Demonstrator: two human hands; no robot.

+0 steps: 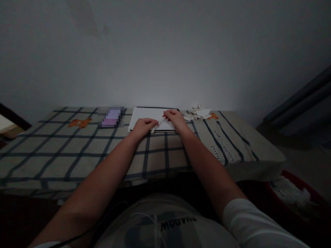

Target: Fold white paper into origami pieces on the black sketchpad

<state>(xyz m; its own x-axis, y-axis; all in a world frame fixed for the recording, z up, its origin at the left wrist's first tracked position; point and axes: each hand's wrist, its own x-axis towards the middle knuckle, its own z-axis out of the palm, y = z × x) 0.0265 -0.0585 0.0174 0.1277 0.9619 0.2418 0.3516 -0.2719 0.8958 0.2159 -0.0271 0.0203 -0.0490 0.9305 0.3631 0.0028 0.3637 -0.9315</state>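
A white sheet or pad with a dark edge [144,113] lies on the table, and both my hands are over its near part. My left hand [144,127] is closed, thumb and fingertips pinching a thin white strip that looks like paper [153,130], with a crinkled end hanging below the fingers. A little higher and to the right, my right hand [173,117] is also closed, its fingertips pinched at the other end of the strip. The stretch between the hands is faint against the white pad.
Torn, crumpled white paper pieces [199,113] are heaped right of the pad. A phone-like purple thing [111,117], pixelated, lies to the left. A checked cloth [85,148] covers the table, which meets a wall [165,51]. A red bin [289,175] holding white litter stands lower right.
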